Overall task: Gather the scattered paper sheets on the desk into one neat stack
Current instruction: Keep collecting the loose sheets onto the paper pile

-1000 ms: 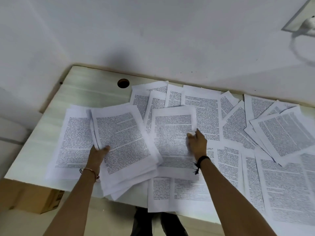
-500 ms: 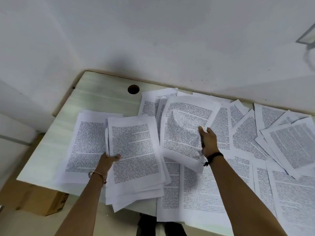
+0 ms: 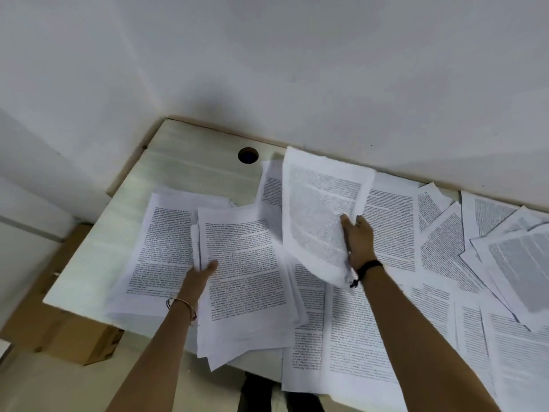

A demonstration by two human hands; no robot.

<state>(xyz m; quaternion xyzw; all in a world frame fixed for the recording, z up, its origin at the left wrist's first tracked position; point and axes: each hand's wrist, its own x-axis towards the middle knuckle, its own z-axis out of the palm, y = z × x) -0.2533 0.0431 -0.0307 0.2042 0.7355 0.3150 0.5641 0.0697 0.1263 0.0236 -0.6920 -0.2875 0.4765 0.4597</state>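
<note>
Printed white paper sheets lie scattered over a pale wooden desk (image 3: 184,171). My left hand (image 3: 203,270) grips the left edge of a loose stack of sheets (image 3: 246,281) that hangs over the desk's front edge. My right hand (image 3: 358,239) holds one printed sheet (image 3: 318,215) by its right edge, lifted off the desk and tilted, just right of the stack. Several more sheets (image 3: 445,248) overlap across the right half of the desk. Another sheet (image 3: 162,242) lies flat to the left of the stack, partly under it.
A round cable hole (image 3: 248,155) sits near the desk's back edge. White walls close in behind and to the left. A cardboard box (image 3: 80,337) stands on the floor under the desk's left front corner. Sheets at the front right overhang the desk edge.
My right hand has lifted one sheet off the desk and raised it, swinging it left toward the stack. My left hand keeps its hold on the stack.
</note>
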